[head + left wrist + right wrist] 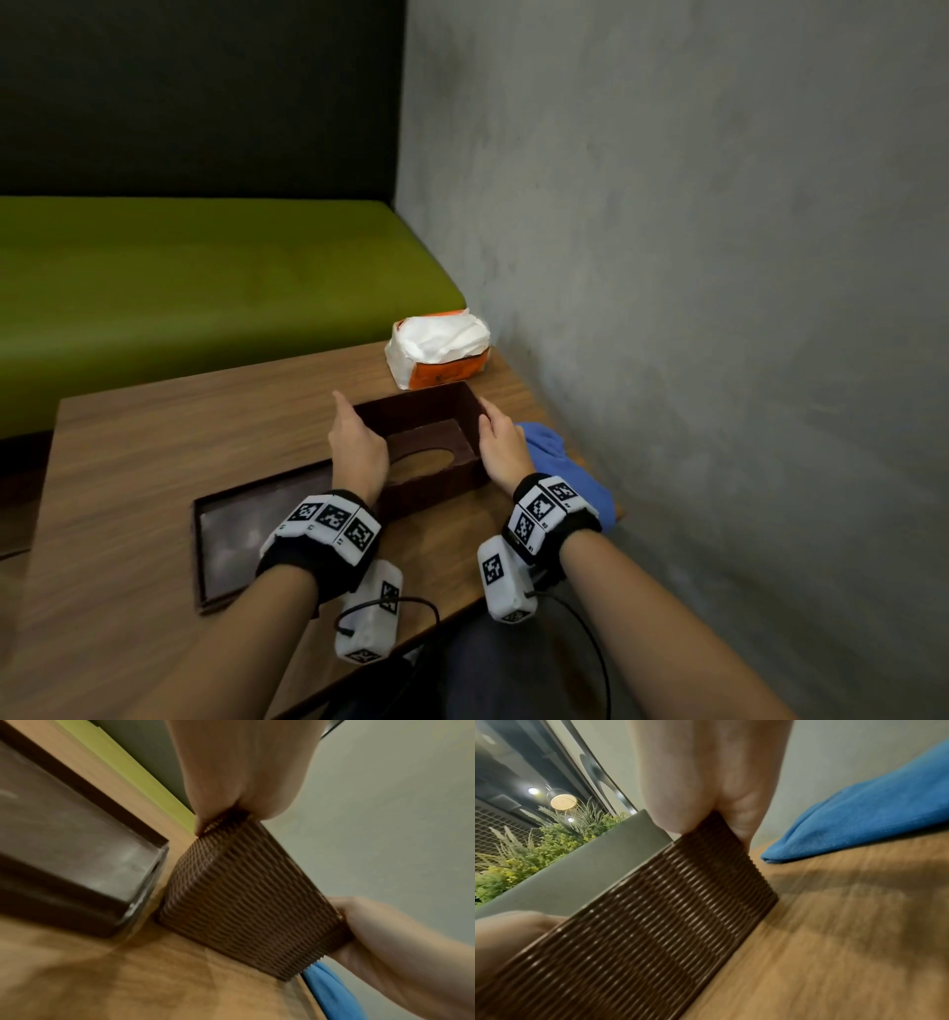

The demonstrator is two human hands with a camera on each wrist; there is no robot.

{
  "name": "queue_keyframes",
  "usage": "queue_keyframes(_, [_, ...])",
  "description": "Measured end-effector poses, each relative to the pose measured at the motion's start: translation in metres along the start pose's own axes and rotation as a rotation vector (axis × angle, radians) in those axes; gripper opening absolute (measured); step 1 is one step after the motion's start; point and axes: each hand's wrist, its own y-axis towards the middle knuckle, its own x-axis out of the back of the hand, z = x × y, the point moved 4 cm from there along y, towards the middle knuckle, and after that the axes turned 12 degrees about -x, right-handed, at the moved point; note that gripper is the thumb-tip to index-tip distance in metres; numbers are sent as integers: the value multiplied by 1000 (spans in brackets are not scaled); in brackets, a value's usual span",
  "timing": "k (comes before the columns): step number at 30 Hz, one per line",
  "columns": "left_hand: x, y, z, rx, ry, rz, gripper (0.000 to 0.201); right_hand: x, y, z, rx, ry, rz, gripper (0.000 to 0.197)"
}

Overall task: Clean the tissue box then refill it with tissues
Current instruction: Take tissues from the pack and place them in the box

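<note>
The brown woven tissue box (pixel 411 413) (pixel 244 902) (pixel 654 923) stands on the wooden table (pixel 154 437), open side up, with its oval slot at the bottom. My left hand (pixel 354 442) (pixel 239 780) pinches the rim of its left wall. At the right wall, my right hand (pixel 500 442) (pixel 711 776) pinches the rim in the same way. The box's flat dark base tray (pixel 241 534) (pixel 72 852) lies apart on the table to the left. An opened orange and white tissue pack (pixel 439 352) sits just behind the box.
A crumpled blue cloth (pixel 565 462) (pixel 872 817) lies right of the box against the grey wall (pixel 719 257). A green bench seat (pixel 205 277) runs behind the table. The table's near edge is close under my wrists.
</note>
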Motion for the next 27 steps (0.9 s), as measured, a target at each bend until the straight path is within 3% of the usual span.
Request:
queue_keyframes(4, [-2,-2,3,-13,-7,-46,55,-4,1,-3,26,26,4,40])
queue_keyframes(8, [3,2,2,-45,49,-3,49,11,8,-15,-33,64,-12,38])
queue_keyframes(10, [16,14,-4,-97,114,22,46,30,15,-32,-23,-189,-65,38])
queue_keyframes(13, [33,52,-17,-235,284,137,45,39,24,-63,11,-721,115,42])
queue_keyframes(15, [33,81,-22,-287,405,271,44,41,32,-66,-9,-831,166,40])
queue_keyframes(22, [-10,128,-45,-437,689,614,39,63,99,30,-23,-374,-23,22])
queue_keyframes(27, [-43,146,-45,-523,808,740,40,42,146,57,-69,-346,-43,29])
